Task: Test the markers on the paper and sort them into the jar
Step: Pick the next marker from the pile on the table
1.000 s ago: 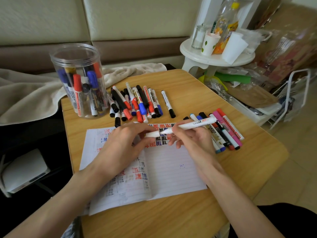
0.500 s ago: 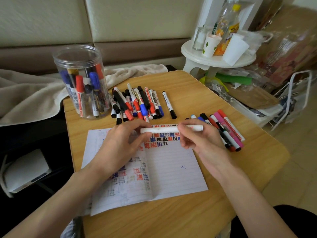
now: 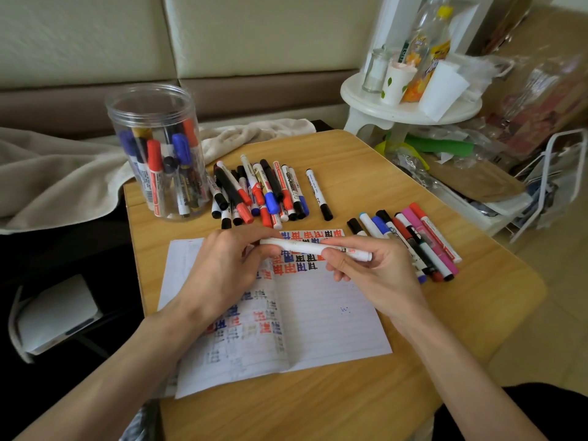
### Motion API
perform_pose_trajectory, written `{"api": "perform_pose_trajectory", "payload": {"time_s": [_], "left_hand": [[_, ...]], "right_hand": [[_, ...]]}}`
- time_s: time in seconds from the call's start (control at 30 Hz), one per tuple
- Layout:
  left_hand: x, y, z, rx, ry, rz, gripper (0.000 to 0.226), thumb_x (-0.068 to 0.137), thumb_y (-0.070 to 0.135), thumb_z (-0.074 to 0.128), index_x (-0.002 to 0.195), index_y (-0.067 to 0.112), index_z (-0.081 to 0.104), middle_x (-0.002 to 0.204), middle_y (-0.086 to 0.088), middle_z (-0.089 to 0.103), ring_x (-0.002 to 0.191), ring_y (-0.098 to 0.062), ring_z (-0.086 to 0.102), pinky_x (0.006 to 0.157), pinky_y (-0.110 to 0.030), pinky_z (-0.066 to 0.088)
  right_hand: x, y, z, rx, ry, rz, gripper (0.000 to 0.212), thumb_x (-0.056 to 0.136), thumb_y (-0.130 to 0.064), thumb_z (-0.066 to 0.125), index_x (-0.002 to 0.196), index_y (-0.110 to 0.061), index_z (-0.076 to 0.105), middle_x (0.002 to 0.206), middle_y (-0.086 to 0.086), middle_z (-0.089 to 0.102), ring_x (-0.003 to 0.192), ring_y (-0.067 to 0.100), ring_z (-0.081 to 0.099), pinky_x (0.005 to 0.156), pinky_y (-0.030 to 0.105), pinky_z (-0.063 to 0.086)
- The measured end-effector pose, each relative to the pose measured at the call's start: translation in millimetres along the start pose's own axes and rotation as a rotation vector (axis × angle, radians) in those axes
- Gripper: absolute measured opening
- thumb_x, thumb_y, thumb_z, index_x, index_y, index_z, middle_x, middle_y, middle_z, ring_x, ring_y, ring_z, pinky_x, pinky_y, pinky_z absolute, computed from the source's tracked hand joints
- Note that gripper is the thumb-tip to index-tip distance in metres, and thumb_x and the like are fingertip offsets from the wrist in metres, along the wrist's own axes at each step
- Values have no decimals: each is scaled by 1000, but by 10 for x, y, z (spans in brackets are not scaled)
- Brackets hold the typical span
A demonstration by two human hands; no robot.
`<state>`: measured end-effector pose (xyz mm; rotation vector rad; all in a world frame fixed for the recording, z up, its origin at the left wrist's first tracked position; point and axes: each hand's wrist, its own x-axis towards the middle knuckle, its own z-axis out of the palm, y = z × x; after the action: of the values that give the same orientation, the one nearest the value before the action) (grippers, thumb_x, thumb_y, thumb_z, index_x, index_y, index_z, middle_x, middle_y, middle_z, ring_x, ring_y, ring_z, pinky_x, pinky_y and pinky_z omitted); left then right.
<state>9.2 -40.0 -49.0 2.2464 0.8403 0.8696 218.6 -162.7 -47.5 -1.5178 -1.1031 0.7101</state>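
Both hands grip one white marker [image 3: 313,248] held level above the paper [image 3: 334,313]: left hand [image 3: 227,268] pinching its left end, right hand [image 3: 366,268] curled round its right end.

— Clear, glossy plastic for the jar [image 3: 149,103], smooth all round. Matt wood grain on the table [image 3: 318,409]?

— Wood-look, yes, smooth with a faint sheen. Thin matt sheets for the paper [image 3: 334,313]. Smooth plastic on the white marker [image 3: 302,246], slightly glossy. Soft, nubbly cloth for the blanket [image 3: 47,186].
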Motion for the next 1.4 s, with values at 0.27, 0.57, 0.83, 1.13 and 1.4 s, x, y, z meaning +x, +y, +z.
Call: {"api": "perform_pose_trajectory", "payload": {"time_s": [0.27,0.57,0.83,1.13,1.4], "left_hand": [[171,46,-10,-54,-45,17,22,95,23,67,115,28,73,102,23,67,94,11,56,78,-5,39],[257,116,131,-8,-42,54,55,92,41,64,145,35,51,123,17,58,106,8,55,93,-25,49],[257,161,240,21,-66,110,37,97,31,62,134,28,61,117,21,57,105,15,53,89,-16,47],[244,101,256,16,-60,126,32,97,28,62,129,27,66,118,18,62,107,9,57,89,-18,46],[176,91,147,6,-53,93,29,98,26,61,126,27,67,112,25,59,102,13,53,83,-15,44]], "right_hand": [[32,-94,-75,-104,-39,-121,20,87,-19,82,105,-11,78,89,-4,80,76,12,75,68,25,59],[120,78,-462,-520,359,-79,12,86,-33,84,84,-23,78,73,-16,65,72,7,58,59,21,45],[115,315,-675,-818,580,35,20,89,-39,79,87,-19,73,79,-4,68,80,23,66,66,40,58],[147,270,-620,-832,589,22,28,90,-40,77,103,-15,72,94,2,66,92,23,62,70,38,53],[337,221,-359,-882,473,-127,29,89,-39,76,110,-19,74,110,0,68,109,23,55,93,38,42]]}}
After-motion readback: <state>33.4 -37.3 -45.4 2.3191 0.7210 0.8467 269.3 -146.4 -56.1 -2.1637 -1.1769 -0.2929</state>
